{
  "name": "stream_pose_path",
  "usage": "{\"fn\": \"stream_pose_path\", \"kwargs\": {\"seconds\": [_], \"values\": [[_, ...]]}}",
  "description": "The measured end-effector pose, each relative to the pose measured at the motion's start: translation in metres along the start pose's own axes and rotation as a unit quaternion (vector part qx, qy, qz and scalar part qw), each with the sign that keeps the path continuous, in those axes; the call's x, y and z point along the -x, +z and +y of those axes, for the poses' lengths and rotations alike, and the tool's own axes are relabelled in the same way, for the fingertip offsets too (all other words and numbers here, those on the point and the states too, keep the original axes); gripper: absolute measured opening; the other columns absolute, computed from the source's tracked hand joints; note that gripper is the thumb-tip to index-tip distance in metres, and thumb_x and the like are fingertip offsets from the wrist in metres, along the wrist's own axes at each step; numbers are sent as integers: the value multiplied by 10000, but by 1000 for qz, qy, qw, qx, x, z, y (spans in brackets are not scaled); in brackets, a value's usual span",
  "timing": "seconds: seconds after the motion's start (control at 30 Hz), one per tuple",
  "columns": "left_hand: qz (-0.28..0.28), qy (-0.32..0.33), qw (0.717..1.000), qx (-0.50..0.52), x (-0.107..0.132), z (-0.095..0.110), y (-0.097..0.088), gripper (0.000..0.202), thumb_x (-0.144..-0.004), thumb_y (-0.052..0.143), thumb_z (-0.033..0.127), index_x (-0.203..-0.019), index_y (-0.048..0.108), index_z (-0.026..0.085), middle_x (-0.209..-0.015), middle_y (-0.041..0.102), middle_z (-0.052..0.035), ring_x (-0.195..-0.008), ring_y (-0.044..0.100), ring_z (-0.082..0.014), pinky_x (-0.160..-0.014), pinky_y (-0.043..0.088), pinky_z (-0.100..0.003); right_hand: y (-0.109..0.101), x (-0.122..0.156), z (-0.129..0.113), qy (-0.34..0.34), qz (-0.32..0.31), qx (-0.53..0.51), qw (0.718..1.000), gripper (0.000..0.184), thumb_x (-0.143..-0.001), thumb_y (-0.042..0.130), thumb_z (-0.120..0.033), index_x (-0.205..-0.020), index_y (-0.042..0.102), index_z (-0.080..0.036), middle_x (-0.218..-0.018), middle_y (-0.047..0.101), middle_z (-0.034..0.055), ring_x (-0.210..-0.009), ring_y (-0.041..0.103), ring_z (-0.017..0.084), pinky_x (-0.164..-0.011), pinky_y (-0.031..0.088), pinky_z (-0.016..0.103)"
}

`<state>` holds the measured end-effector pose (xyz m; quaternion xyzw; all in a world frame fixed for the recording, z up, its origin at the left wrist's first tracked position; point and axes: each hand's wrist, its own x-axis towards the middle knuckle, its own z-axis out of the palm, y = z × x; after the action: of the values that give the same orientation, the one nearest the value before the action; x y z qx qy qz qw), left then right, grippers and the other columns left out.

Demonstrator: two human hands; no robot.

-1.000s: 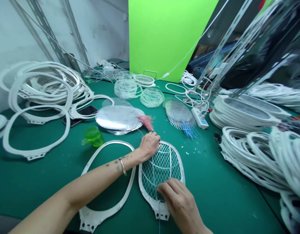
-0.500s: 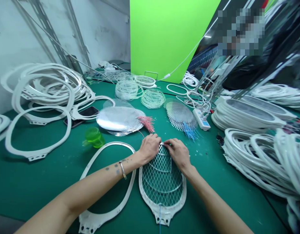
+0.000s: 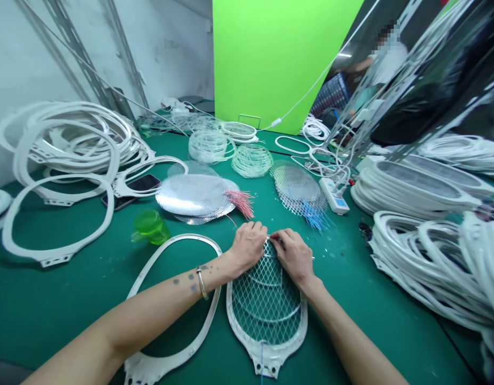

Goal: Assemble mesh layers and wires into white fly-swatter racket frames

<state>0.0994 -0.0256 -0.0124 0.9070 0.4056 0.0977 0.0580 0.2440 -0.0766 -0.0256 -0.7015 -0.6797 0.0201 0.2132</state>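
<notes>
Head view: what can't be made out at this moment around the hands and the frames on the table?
Head view:
- Whatever the left hand and right hand hold at the top of the wire-mesh racket: their fingers hide it.
- The racket's top rim: hidden by both hands.
- The end of the empty white frame: cut off by the bottom edge.
- The distant person: partly pixelated.

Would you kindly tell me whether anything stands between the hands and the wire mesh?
Nothing visible: the left hand and right hand rest on the wire mesh. A white racket frame lies aside, under the left forearm.
</notes>
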Motion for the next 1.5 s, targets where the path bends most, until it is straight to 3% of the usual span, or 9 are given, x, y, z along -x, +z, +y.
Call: {"fn": "stream_pose_path", "kwargs": {"seconds": [0.37, 0.53, 0.67, 0.9, 1.07, 1.17, 1.33, 1.43, 1.5], "values": [[-22, -19, 999, 37, -1, -10, -2, 209, -913, 422, 124, -935, 623, 175, -980, 638, -71, -948, 589, -214, -818, 466, -319, 0, -10, 10, 39, -36, -56, 997, 138, -883, 579, -347, -837, 691, -280, -868, 651, -11, -777, 605, 144, -658, 415, 255], [-71, -83, 990, 88, -16, -14, -6, 169, -840, 521, 201, -943, 648, 243, -960, 694, -18, -867, 655, -211, -698, 496, -290, -5, -13, 1, 64, -65, -48, 995, 115, -863, 586, -315, -824, 679, -261, -865, 627, 0, -734, 588, 147, -606, 365, 266], [-95, -113, 984, 97, -23, -10, -12, 165, -783, 562, 237, -910, 668, 240, -917, 713, -46, -869, 672, -257, -708, 505, -331, -1, -11, -5, 108, -65, -51, 991, 131, -878, 530, -278, -870, 650, -227, -954, 628, 40, -787, 597, 159, -616, 369, 269], [-88, -106, 986, 92, -19, -3, -14, 131, -786, 572, 252, -875, 662, 219, -894, 705, -56, -911, 658, -251, -804, 486, -348, 4, -40, 24, 138, -145, -125, 972, 180, -676, 755, -347, -720, 639, -216, -654, 661, -24, -599, 599, 125, -535, 410, 228], [-50, -74, 993, 77, -13, 0, -6, 168, -805, 524, 146, -925, 639, 168, -968, 684, -95, -950, 635, -251, -896, 448, -376, 5, -37, 18, 124, -111, -125, 978, 140, -734, 715, -295, -710, 633, -184, -709, 660, -14, -648, 590, 128, -625, 462, 280], [-44, -38, 995, 83, -15, -4, -12, 153, -820, 523, 139, -907, 645, 169, -931, 687, -81, -896, 644, -234, -853, 467, -354, -1, -30, 10, 91, -70, -154, 981, 92, -736, 696, -272, -718, 640, -201, -750, 682, -14, -688, 616, 137, -660, 478, 278], [-34, 13, 992, 119, 5, -12, -41, 218, -893, 491, 164, -1057, 631, 192, -1040, 676, -57, -967, 625, -205, -876, 458, -327, -33, 21, 2, 108, 39, -184, 976, 267, -836, 595, -405, -1009, 626, -203, -1002, 696, 47, -812, 636, 176, -740, 494, 321], [-23, 85, 978, 189, 52, -11, -55, 185, -942, 478, 199, -1046, 632, 194, -1046, 666, -38, -951, 619, -171, -861, 461, -291, -58, 90, -12, 95, 75, -157, 980, 205, -867, 587, -386, -980, 647, -225, -987, 688, 52, -877, 623, 206, -847, 470, 381], [-42, 148, 956, 252, 90, -8, -58, 148, -941, 516, 211, -992, 652, 186, -1021, 667, -37, -939, 621, -158, -822, 480, -260, -69, 138, -27, 12, 67, -132, 989, 125, -879, 599, -304, -970, 664, -249, -970, 694, 51, -917, 627, 213, -842, 484, 374]]}}
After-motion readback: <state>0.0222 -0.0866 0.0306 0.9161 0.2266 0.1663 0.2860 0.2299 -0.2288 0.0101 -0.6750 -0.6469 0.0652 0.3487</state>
